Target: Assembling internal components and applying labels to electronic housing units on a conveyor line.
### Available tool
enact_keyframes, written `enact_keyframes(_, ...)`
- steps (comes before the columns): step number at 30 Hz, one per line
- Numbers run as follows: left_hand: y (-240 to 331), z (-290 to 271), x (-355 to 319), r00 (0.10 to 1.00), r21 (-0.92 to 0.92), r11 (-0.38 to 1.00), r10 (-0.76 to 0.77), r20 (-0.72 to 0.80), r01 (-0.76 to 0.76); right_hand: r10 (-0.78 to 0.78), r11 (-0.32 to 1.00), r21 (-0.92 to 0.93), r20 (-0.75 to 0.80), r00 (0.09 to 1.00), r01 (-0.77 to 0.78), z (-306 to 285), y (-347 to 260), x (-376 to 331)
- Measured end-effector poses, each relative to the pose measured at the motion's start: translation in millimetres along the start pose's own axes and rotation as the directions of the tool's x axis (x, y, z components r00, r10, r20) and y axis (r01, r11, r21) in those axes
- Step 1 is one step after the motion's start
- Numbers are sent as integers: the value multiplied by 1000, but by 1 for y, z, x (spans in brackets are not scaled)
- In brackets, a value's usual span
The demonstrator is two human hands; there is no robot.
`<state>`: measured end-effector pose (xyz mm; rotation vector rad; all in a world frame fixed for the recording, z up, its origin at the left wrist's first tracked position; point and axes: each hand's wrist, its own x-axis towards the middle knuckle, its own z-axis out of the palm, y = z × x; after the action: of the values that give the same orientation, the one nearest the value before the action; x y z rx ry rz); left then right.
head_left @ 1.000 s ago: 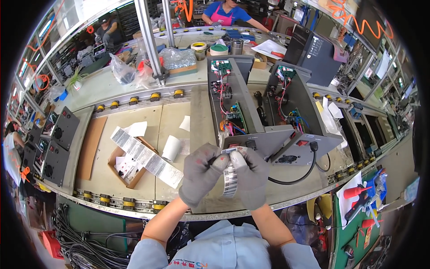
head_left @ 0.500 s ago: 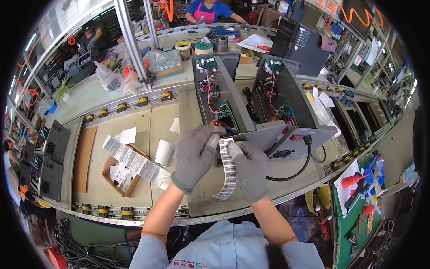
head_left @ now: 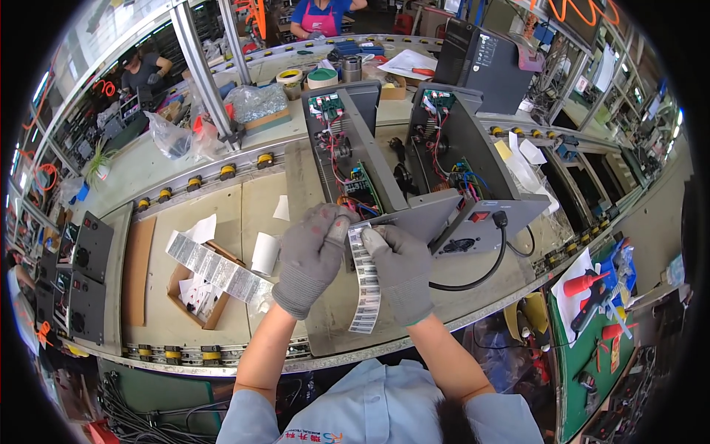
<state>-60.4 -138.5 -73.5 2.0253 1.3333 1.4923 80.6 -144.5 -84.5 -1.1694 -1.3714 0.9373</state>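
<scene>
A strip of small printed labels [head_left: 367,296] hangs in a curve from my gloved right hand [head_left: 399,270], whose thumb presses on its upper end. Close beside it, my gloved left hand [head_left: 312,255] has its fingers pinched together; whatever is in the pinch is hidden. Both hands are at the near end of an uncovered grey metal housing [head_left: 381,177], which shows a green circuit board [head_left: 364,186] and wires inside. To its right is a second such housing [head_left: 473,226] with a red switch and a plugged-in black cable [head_left: 484,278].
Left of my hands lie a white roll [head_left: 265,254], a wide silvery label strip [head_left: 214,268] and a shallow cardboard box [head_left: 213,320]. Dark units [head_left: 89,277] stand at far left. Tools lie on a green surface [head_left: 573,399] at right. A co-worker in a pink apron [head_left: 319,24] is across the line.
The whole view has shifted slightly, so most things sit a little further left. My hands keep the same hold, close together at the housing. The co-worker across has raised an arm.
</scene>
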Motion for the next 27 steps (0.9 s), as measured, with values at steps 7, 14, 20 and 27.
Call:
enact_keyframes(7,9,2,4,987,70,987,-151,59,147,24,996,-86,2,1000,-24,-2,-1,1)
enact_keyframes(14,-8,-5,-5,996,302,951,80,-38,-65,-15,983,-174,210,978,52,12,30,-53)
enact_keyframes(20,-64,-63,-136,845,-416,781,-532,-54,465,-73,981,-138,384,920,135,91,51,-66)
enact_keyframes(27,-150,-134,-148,730,556,474,-407,-549,682,-174,947,-96,647,743,306,202,121,-64)
